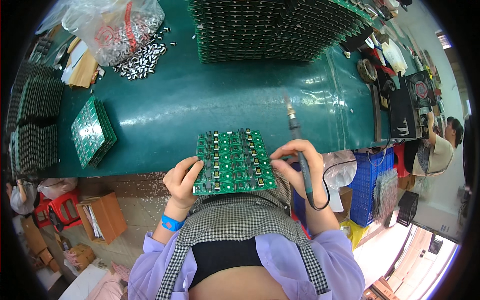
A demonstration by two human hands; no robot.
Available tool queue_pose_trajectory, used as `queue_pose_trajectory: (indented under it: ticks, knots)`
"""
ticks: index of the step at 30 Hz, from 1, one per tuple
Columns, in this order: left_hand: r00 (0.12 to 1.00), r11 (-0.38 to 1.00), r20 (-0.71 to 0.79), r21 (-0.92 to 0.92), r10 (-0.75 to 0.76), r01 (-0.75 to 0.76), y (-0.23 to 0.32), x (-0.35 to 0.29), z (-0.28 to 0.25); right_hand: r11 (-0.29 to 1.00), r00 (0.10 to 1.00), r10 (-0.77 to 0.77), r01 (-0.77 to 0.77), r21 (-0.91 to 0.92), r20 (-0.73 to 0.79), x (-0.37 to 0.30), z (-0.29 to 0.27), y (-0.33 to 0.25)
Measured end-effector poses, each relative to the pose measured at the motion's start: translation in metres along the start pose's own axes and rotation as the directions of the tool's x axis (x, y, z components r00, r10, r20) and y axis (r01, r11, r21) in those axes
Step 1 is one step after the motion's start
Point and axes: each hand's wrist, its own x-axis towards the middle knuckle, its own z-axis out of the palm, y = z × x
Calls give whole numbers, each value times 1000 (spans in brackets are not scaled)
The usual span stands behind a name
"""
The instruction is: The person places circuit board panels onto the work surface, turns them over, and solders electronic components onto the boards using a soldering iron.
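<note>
A green circuit board panel (234,161) with rows of round pads and small dark parts lies at the near edge of the green table (210,100), resting over my lap. My left hand (182,181) grips its left edge with thumb on top. My right hand (298,162) touches the panel's right edge and holds a soldering iron (299,150), its tip pointing up and away over the table and its cord looping down by my wrist.
A tall stack of green panels (270,30) sits at the far side. A smaller stack (92,131) lies at left, next to dark racks. A plastic bag with spilled small metal parts (140,57) is at top left. Blue crates (367,180) stand at right, near another person (442,145).
</note>
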Motion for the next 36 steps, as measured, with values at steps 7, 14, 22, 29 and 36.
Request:
queue_pose_trajectory:
  ticks: [7,14,22,29,36]
  knots:
    - [999,1000,-21,20,25,-24,-1,-3,3,990,1000,-4,7,-140,21,-4,2,12]
    - [999,999,-35,30,38,-37,-1,-3,2,1000,993,-17,16,9,120,7,9,5]
    - [999,999,-27,20,42,-41,-1,-2,3,999,986,-2,-6,47,167,12,10,4]
    - [999,999,-28,32,19,-18,-2,0,1,982,993,-113,110,-153,-14,5,3,28]
    - [994,993,-68,-83,-87,81,9,35,-3,985,971,-171,162,-67,-165,5,18,49]
